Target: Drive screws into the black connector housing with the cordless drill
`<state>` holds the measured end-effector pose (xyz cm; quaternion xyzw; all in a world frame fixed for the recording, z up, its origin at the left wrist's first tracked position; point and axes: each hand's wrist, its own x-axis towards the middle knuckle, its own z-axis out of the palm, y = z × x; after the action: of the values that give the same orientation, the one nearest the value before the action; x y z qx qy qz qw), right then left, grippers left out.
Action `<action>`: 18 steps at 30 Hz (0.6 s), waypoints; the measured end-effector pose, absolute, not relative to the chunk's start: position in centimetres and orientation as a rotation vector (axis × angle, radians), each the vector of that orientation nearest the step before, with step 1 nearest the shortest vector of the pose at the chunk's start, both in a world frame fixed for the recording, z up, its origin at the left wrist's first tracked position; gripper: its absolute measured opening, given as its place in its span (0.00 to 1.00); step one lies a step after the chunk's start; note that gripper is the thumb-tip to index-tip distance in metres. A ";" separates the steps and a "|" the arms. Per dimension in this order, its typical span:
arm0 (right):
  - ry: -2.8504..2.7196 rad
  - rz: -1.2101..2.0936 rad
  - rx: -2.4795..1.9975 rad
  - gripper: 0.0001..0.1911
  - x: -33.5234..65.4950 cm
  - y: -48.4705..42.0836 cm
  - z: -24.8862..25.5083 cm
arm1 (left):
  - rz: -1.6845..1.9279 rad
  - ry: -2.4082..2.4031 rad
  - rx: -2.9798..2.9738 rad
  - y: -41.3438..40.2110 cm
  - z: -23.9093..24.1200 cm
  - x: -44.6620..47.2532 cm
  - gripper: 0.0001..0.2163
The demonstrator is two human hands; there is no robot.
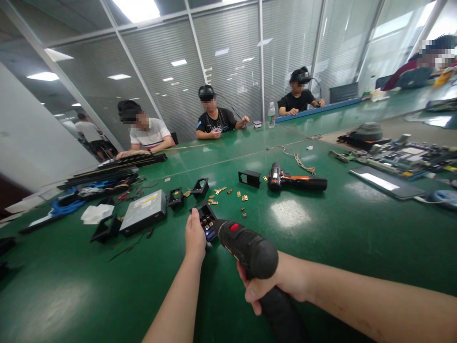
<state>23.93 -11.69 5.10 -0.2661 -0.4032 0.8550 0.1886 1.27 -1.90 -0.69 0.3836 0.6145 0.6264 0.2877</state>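
Observation:
In the middle of the head view, my left hand [195,233] grips a small black housing [206,209] with metal terminals inside. My right hand [262,281] is wrapped round the handle of a black cordless drill [246,245] with a red button. The drill's nose points left at the housing and overlaps its right edge; whether the tip touches a terminal cannot be made out. Just beyond the housing lie several small brass plates [216,191] and a few tiny screw-like pieces [244,215].
Black frames [200,187] and a silver drive box [143,213] lie to the left. A second drill [296,183] and a black bracket [249,178] sit beyond my hands. Circuit boards [403,155] and a phone [385,182] are at right. Several people sit across the green table [321,228].

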 end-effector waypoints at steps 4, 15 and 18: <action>-1.228 2.358 -0.796 0.22 23.6 -12.0 5.7 | 1.665 1.595 0.936 -2.0 -0.4 1.6 0.30; -1.317 2.371 -0.793 0.25 23.3 -12.3 6.7 | 1.663 1.532 0.822 -2.8 1.1 2.3 0.21; -1.394 2.343 -0.883 0.25 23.3 -12.3 7.1 | 1.660 1.514 0.841 -3.0 1.6 2.6 0.18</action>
<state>23.27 -12.26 7.10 -0.3052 -0.4817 0.8098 0.1375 2.55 -2.99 1.59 0.3266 0.5881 0.6447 0.3631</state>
